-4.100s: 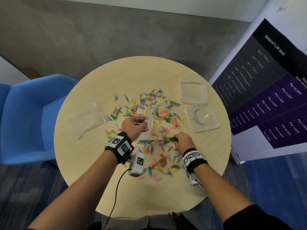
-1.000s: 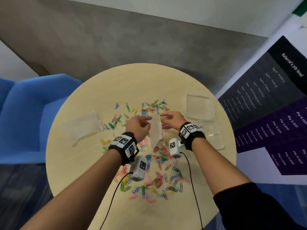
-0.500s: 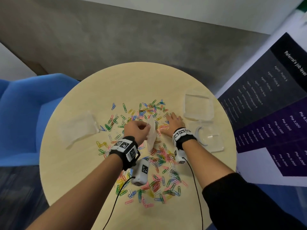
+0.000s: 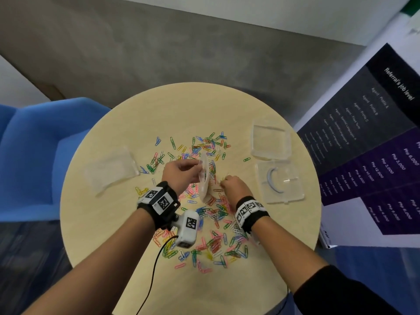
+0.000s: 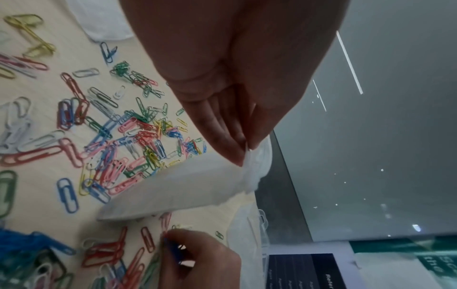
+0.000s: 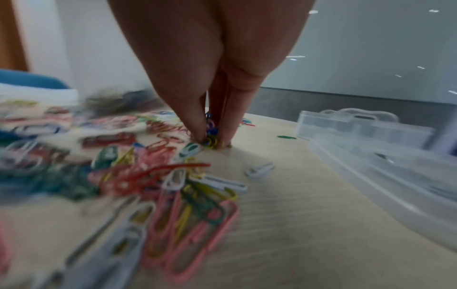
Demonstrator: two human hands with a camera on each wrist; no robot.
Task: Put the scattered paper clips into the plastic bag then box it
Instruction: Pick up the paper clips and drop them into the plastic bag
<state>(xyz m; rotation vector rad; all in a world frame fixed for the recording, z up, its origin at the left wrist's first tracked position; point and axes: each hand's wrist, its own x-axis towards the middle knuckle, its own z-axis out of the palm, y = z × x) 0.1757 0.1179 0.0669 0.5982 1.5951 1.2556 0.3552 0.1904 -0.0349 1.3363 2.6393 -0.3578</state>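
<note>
1. Near edge, 6 o'clock on the round table (image 4: 136,258): a dense patch of paper clips (image 4: 213,244) lies loose under both wrists. The spread runs through the centre to 12 o'clock; most clips are not yet bagged.
2. Right hand (image 4: 234,186), just right of centre: fingers curled and down on the tabletop, tips closed narrow on a small bunch of blue and yellow clips, clearest in the right wrist view.
3. Left hand (image 4: 181,172), centre: thumb and fingertips pinch the top edge of the plastic bag (image 4: 204,178), which hangs on edge with its bottom near the clips. Whether the mouth is open cannot be told.
4. Step in hand, as I judge it: gather a bunch and drop it into the bag. To do it well, tilt the mouth toward 3 o'clock, close to the right hand, and lift the bunch clear before releasing it inside the opening, since linked clips may trail.
5. At 3 o'clock: the clear box (image 4: 280,181) lies open, its lid (image 4: 270,142) at 2 o'clock beyond.
6. At 9 o'clock: 1 more clear bag (image 4: 111,169), untouched.
</note>
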